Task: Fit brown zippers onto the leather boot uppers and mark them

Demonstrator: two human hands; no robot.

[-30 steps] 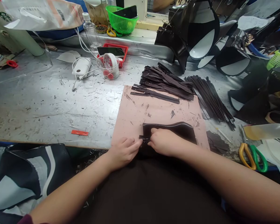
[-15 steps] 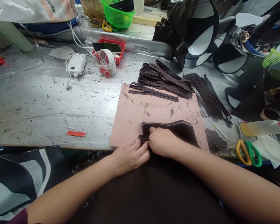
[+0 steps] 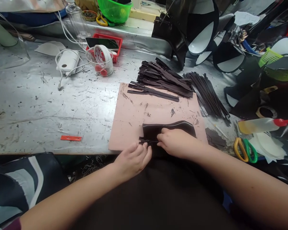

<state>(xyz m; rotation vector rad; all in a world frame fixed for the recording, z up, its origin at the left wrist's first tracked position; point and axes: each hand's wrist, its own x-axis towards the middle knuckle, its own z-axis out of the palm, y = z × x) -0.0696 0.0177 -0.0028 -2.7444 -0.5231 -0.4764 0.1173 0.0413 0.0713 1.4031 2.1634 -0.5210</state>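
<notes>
A dark brown leather piece (image 3: 168,127) with a wavy far edge lies on the pink board (image 3: 132,111). Along its near side runs a black zipper (image 3: 147,140), its end sticking out at the left. My right hand (image 3: 176,142) pinches the zipper near the middle of the piece, its fingertips pressed down on the tape. Just below the zipper's left end, my left hand (image 3: 133,158) has its fingers curled together. What those fingers hold, if anything, is hidden.
Beyond the leather lie loose zippers (image 3: 163,78) in a pile and a bundle of thin dark strips (image 3: 208,95). Scissors (image 3: 244,150) and a glue bottle (image 3: 259,126) are at the right. An orange strip (image 3: 71,138), a tape roll (image 3: 103,60) and a red tray (image 3: 118,48) sit leftward.
My right hand has slid right along the zipper, away from my left hand, baring more of the tape. The whole view has shifted slightly.
</notes>
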